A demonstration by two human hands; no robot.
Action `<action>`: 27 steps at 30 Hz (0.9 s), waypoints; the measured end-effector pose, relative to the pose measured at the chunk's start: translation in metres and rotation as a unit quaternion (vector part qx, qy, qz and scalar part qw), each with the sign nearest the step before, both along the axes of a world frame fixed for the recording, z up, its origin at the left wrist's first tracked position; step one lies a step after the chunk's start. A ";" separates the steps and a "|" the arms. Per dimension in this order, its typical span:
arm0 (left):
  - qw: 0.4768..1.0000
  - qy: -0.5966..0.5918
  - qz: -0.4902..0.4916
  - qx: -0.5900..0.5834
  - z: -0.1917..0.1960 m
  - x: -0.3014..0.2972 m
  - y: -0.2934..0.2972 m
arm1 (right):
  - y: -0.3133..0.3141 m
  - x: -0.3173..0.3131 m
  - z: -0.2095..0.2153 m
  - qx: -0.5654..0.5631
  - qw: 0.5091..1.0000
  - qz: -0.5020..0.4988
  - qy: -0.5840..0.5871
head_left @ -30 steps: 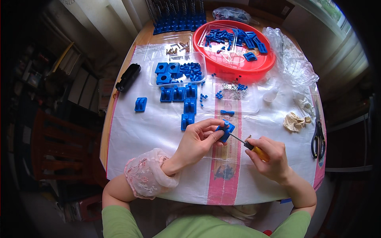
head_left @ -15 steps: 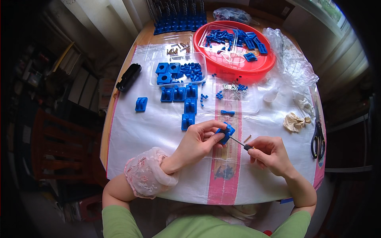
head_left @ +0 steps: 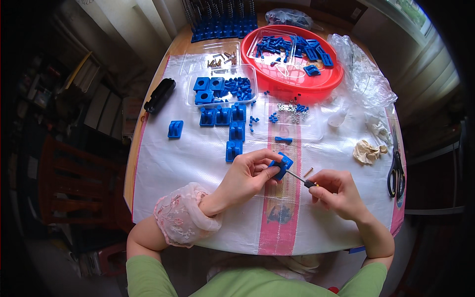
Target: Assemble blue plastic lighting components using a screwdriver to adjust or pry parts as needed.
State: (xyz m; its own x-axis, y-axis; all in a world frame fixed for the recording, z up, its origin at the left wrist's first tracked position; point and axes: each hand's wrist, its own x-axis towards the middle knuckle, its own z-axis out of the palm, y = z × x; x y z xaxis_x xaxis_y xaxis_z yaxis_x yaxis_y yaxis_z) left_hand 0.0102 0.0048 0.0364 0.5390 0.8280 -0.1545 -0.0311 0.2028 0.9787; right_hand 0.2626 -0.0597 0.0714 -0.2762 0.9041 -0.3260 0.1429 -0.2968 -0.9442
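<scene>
My left hand [head_left: 248, 178] pinches a small blue plastic bracket [head_left: 283, 165] between thumb and fingers above the striped cloth. In my right hand [head_left: 337, 193] is a screwdriver [head_left: 298, 177], its dark handle end within curled fingers and its metal shaft meeting the bracket. The exact contact at the tip is too small to make out. A brass-coloured screw [head_left: 308, 172] lies just beyond the screwdriver. Farther off, a blue stick-shaped piece [head_left: 283, 140] rests on the cloth. Several finished-looking blue brackets [head_left: 234, 151] stand in a group left of my hands, with a lone bracket [head_left: 175, 129] farther left.
A clear tray [head_left: 188, 92] holds blue blocks and small parts; brass screws [head_left: 222, 60] lie behind it. Washers [head_left: 292, 110] sit on a clear lid. At the back is a red basin [head_left: 316, 91] with blue pieces. Scissors [head_left: 396, 178] and a crumpled glove-like item [head_left: 368, 152] lie right; a black case [head_left: 160, 95] left.
Almost nothing differs. Both hands keep their hold on the bracket and screwdriver, and the whole view has shifted very slightly.
</scene>
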 end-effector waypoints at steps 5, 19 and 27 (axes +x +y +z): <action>1.000 -0.003 0.002 0.004 -0.001 0.000 0.001 | -0.005 -0.005 0.002 0.152 0.976 0.036 -0.153; 1.000 0.010 -0.008 0.006 -0.002 0.000 0.001 | 0.004 0.007 -0.007 -0.080 0.992 0.016 0.099; 0.999 -0.024 0.004 0.026 -0.004 0.001 0.000 | 0.008 0.010 -0.008 -0.165 0.968 0.009 0.187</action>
